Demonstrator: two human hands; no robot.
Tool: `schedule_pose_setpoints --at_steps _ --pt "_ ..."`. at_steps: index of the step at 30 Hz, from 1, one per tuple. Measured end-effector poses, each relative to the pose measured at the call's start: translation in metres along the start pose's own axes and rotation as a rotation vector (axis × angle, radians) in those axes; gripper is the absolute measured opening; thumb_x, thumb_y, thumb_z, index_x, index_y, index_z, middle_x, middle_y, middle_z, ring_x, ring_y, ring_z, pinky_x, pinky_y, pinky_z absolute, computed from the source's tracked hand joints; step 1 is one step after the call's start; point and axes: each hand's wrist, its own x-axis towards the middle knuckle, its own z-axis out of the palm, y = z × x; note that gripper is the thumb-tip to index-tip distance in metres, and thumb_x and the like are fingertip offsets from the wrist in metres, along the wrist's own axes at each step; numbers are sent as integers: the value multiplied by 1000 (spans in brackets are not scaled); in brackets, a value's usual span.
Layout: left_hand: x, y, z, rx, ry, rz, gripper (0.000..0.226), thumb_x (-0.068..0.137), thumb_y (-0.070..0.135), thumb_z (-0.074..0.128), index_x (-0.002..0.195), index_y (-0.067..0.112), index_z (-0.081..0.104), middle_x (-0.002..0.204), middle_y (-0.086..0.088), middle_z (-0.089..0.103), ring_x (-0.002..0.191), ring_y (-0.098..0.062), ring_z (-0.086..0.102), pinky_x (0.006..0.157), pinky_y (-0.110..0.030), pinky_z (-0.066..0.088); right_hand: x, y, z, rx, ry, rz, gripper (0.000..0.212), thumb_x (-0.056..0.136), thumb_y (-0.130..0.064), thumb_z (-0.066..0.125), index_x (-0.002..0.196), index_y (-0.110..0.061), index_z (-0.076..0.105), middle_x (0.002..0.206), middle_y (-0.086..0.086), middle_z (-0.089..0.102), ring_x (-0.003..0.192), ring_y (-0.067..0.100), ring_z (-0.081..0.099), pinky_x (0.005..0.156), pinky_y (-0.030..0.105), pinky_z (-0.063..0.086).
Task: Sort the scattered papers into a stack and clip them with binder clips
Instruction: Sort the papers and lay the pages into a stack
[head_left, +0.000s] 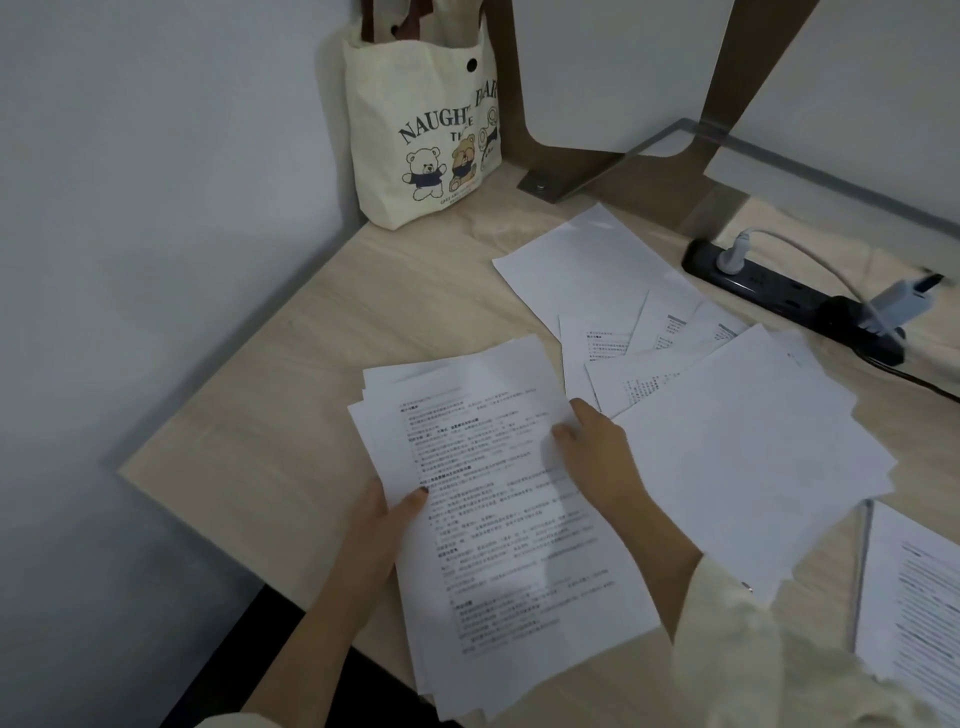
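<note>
Matt white paper sheets (498, 509); pale wood-grain desk (311, 332); cloth tote (421, 124).

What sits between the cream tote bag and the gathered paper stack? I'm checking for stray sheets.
Only bare wooden desk between cream tote bag and gathered paper stack, per the head view.

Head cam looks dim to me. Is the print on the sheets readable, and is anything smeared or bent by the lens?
Head view: light is dim and flat, with soft shadows. Print on the stack under the left hand and right hand shows as lines but is too soft to read. The adapter by the power strip is motion-blurred. The desk edges bow from the wide-angle lens.
</note>
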Motion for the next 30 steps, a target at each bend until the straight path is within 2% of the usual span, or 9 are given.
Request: schedule_pose_setpoints --at_steps 3,6,9,12,16,19,22,25,30 --pt "-1 -2 -1 15 -12 6 39 91 13 54 128 22 51 119 4 64 104 -14 62 86 -30 50 -3 2 8 62 22 -8 6 94 -10 43 99 -11 45 83 3 53 73 17 51 58 19 36" --pt "-7 4 -4 62 -6 102 33 92 10 51 118 29 56 106 16 68 93 0 66 72 -15 52 -5 7 4 152 86 15 44 88 -19 58 128 -10 41 122 10 49 110 24 50 91 32 44" --pt "-17 26 -7 63 -10 205 34 91 6 51 109 33 59 92 23 72 85 4 67 63 -10 51 -14 3 -10 412 -38 91 63 83 -25 66 137 -17 34 132 2 43 120 20 46 103 38 41" --pt "-27 54 -11 19 -1 295 34 88 3 52 112 25 63 96 13 74 87 -4 69 63 -12 51 -28 -6 -28 648 -218 72 43 86 -20 62 127 -18 51 125 1 62 109 19 62 94 38 51" --pt "-40 94 -10 -2 84 485 30 81 6 58 101 26 66 91 16 73 87 -1 66 68 -14 50 -52 -33 -57 775 -118 -132 27 89 -9 55 113 -17 63 105 -5 73 93 11 69 70 18 55" --pt "-48 106 -5 -64 128 578 27 76 5 52 88 28 63 76 23 70 74 7 63 61 -7 46 -70 -49 -69 831 -31 -256 26 90 -8 51 110 -21 62 100 -16 72 91 -1 66 69 8 49" --pt "-50 100 4 -45 170 572 34 84 -9 45 86 21 59 70 26 67 69 13 59 60 -2 42 -76 -42 -61 783 -9 -210 30 91 -6 48 109 -26 60 98 -19 71 93 -6 63 69 5 48" --pt "-50 91 15 -24 141 545 28 87 -7 44 102 10 60 81 15 66 70 15 57 62 -1 42 -76 -33 -46 754 -35 -96 34 91 -3 41 115 -20 58 103 -13 66 103 3 60 68 8 48" --pt "-51 88 24 -31 163 526 33 87 -5 45 113 10 56 97 7 64 78 12 60 66 -2 44 -82 -33 -40 815 23 -43 32 90 -5 38 101 -21 64 97 -12 69 90 -1 62 71 14 50"
